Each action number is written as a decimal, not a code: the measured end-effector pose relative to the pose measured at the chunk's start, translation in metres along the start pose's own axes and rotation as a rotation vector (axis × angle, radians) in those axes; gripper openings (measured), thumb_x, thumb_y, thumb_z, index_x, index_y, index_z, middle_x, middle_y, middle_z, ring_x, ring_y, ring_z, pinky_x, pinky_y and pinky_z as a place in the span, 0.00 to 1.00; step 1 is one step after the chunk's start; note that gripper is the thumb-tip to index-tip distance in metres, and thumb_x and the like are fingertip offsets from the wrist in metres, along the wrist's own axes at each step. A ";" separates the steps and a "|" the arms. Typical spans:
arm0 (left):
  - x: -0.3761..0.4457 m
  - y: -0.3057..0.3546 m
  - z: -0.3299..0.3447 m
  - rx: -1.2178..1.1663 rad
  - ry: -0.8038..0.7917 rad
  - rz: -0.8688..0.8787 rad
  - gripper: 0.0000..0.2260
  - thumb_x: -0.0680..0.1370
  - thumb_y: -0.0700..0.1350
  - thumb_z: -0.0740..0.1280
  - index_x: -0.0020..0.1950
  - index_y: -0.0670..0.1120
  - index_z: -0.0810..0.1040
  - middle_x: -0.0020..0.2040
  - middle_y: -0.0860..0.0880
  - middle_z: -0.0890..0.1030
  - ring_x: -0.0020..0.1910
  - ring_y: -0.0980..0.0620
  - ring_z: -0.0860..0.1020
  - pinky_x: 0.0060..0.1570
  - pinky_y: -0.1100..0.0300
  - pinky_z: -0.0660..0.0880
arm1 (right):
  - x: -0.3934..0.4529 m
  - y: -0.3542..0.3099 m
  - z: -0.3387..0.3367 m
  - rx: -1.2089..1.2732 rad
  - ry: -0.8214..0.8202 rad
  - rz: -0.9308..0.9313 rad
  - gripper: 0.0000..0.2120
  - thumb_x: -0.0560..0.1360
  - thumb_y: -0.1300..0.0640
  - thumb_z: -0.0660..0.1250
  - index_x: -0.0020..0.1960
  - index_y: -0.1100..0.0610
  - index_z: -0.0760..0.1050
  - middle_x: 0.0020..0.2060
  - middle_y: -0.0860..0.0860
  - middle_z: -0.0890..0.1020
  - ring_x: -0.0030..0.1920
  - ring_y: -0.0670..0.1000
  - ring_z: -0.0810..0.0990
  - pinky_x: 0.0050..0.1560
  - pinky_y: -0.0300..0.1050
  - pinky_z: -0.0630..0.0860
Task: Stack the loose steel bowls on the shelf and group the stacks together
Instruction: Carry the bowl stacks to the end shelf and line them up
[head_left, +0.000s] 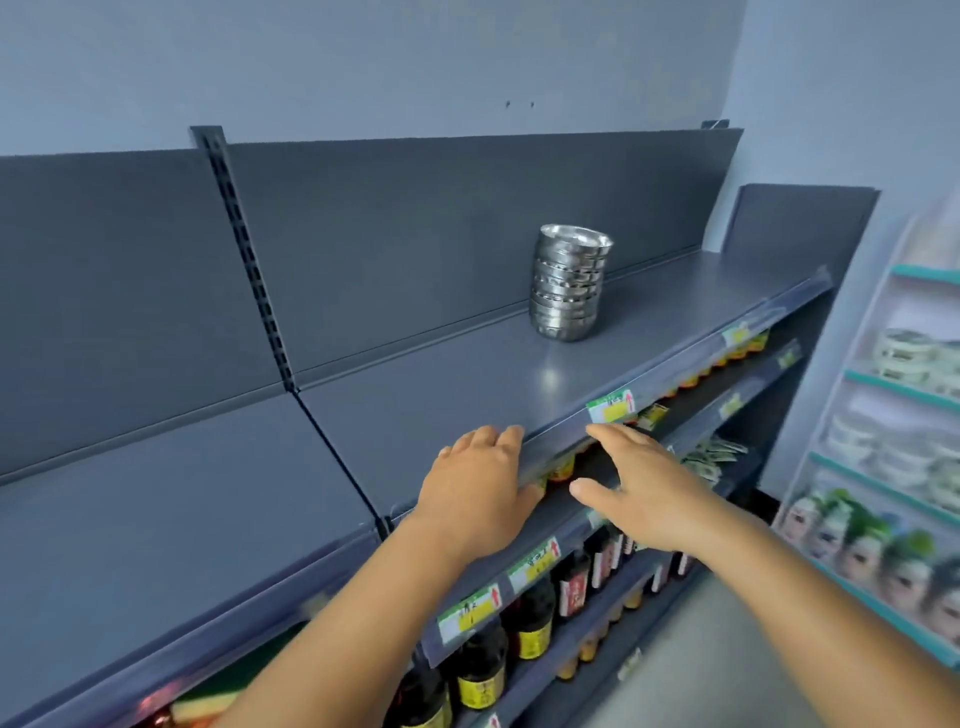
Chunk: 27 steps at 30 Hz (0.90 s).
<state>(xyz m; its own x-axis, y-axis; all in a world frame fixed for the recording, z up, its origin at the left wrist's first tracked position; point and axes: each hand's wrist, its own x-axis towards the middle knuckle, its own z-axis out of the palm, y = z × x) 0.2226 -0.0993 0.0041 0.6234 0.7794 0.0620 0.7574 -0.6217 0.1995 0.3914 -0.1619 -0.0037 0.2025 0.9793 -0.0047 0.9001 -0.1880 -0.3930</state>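
Observation:
One tall stack of several shiny steel bowls (569, 283) stands upright on the dark grey top shelf (467, 384), toward its back right. It leans slightly left. My left hand (478, 488) and my right hand (641, 486) hover side by side at the shelf's front edge, well short of the stack. Both hands hold nothing, with their fingers spread. No loose bowls are in view.
A slotted upright (244, 249) divides the top shelf into two bays. Lower shelves hold dark sauce bottles (530, 618) with yellow labels and price tags (613, 408) on the rail. A white rack (893, 467) with packaged goods stands at the right.

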 end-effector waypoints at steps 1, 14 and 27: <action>0.012 0.006 0.000 0.008 -0.002 0.006 0.27 0.80 0.54 0.60 0.76 0.46 0.59 0.72 0.46 0.68 0.71 0.44 0.66 0.69 0.52 0.64 | 0.007 0.010 -0.005 0.003 0.003 0.003 0.35 0.78 0.43 0.59 0.79 0.52 0.49 0.78 0.47 0.52 0.77 0.48 0.51 0.75 0.48 0.54; 0.184 0.000 -0.004 0.005 0.029 -0.035 0.33 0.79 0.53 0.61 0.79 0.47 0.49 0.74 0.46 0.63 0.73 0.44 0.62 0.71 0.50 0.60 | 0.144 0.079 -0.055 0.077 0.096 0.008 0.37 0.77 0.42 0.61 0.79 0.52 0.48 0.78 0.48 0.54 0.77 0.50 0.54 0.73 0.46 0.56; 0.312 -0.027 0.010 -0.558 0.137 -0.076 0.46 0.73 0.55 0.72 0.79 0.50 0.43 0.76 0.54 0.58 0.76 0.54 0.59 0.68 0.63 0.58 | 0.284 0.115 -0.065 0.493 0.122 0.026 0.53 0.66 0.43 0.74 0.77 0.42 0.41 0.76 0.44 0.59 0.74 0.48 0.61 0.69 0.48 0.64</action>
<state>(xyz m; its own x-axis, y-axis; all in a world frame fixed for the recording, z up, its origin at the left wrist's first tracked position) 0.3984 0.1602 0.0080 0.5128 0.8460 0.1458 0.5590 -0.4579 0.6912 0.5776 0.0901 0.0092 0.2926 0.9532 0.0760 0.6111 -0.1252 -0.7816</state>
